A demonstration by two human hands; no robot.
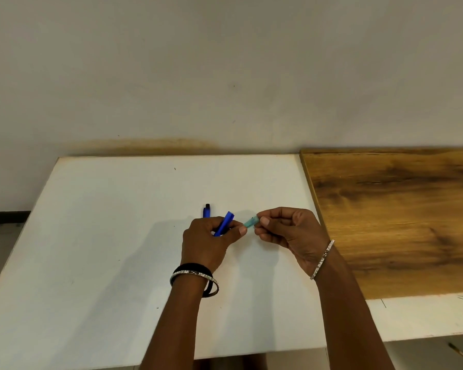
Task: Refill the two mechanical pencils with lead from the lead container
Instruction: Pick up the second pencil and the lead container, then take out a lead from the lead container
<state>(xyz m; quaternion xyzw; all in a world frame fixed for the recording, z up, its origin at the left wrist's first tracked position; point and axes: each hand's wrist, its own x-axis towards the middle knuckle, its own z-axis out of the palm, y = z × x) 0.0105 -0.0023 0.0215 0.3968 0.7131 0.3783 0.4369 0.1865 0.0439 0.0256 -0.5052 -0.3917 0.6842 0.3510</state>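
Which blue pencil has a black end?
The farther pencil, poking out behind the left hand. The gripped pencil in that hand leans right and shows only blue.

— What is the person wearing near the left hand?
— The wrist is carrying a stack: a wide black band is sitting closest to the hand, and a thin silver bangle, studded with small sparkling stones and a few dark ones, is lying right against it. A second dark bangle with a glittering edge is hanging looser, tilting across the wrist.
— And by the right hand?
— A single slim bracelet is circling that wrist, its row of pale stones glinting, with two or three dark stones showing midway.
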